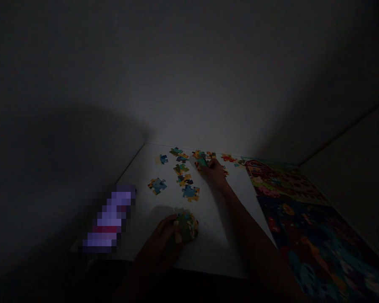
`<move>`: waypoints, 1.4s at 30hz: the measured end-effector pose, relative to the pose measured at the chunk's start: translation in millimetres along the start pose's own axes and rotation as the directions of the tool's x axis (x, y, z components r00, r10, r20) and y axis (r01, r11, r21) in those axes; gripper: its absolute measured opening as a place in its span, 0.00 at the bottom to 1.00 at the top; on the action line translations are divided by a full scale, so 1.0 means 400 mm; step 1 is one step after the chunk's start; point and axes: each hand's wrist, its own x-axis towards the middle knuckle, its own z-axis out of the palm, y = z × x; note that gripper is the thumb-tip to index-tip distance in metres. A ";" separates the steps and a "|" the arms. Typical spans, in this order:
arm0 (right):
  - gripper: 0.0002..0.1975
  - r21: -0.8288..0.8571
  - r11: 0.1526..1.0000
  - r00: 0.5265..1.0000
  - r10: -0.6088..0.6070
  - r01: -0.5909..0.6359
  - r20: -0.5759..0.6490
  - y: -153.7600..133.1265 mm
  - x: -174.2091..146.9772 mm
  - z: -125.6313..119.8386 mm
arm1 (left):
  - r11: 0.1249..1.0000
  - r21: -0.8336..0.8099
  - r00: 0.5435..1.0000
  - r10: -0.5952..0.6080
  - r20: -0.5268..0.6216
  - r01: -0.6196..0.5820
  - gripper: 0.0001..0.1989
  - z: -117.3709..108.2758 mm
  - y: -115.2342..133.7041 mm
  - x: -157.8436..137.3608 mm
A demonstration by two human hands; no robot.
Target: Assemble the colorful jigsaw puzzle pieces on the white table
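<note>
In the dim head view, my left hand (164,240) is near the front of the white table, its fingers closed on the left side of a puzzle piece cluster (188,227) with green and cream colours. Farther back, my right hand (217,173) is stretched out, thumb and fingers pinched at a teal and reddish puzzle piece (202,161). Its fingertips are dark and partly hidden. Close to that hand lie an orange-brown puzzle piece (211,155) and a red one (228,158). Loose between the hands are a blue puzzle piece (190,192) and a yellow-and-dark one (185,180).
More puzzle pieces lie to the left, among them a blue-grey one (157,185) and a green one (181,168). A colourful farm picture (281,181) and a dark blue picture (318,248) cover the right side. A pixelated bright object (109,221) stands at the left edge. Walls enclose the table (214,235).
</note>
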 end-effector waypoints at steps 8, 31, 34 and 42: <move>0.18 0.324 0.940 0.918 -0.035 -0.104 0.396 -0.088 -0.226 0.053 | 0.995 -0.073 0.997 -0.072 0.005 0.072 0.17 0.001 0.005 -0.001; 0.19 -0.389 0.918 0.978 -0.012 -0.071 -0.207 -0.092 0.066 0.128 | 0.999 0.003 0.998 0.042 -0.038 -0.042 0.15 0.028 -0.033 -0.011; 0.27 -0.553 0.817 0.978 0.061 -0.163 -0.199 -0.104 0.145 0.138 | 1.000 0.017 0.999 0.021 -0.041 -0.020 0.16 0.032 -0.034 -0.012; 0.25 -0.505 0.845 0.975 0.079 -0.175 -0.206 -0.094 0.183 0.134 | 0.995 0.094 0.999 0.024 -0.039 -0.020 0.16 0.026 -0.016 -0.008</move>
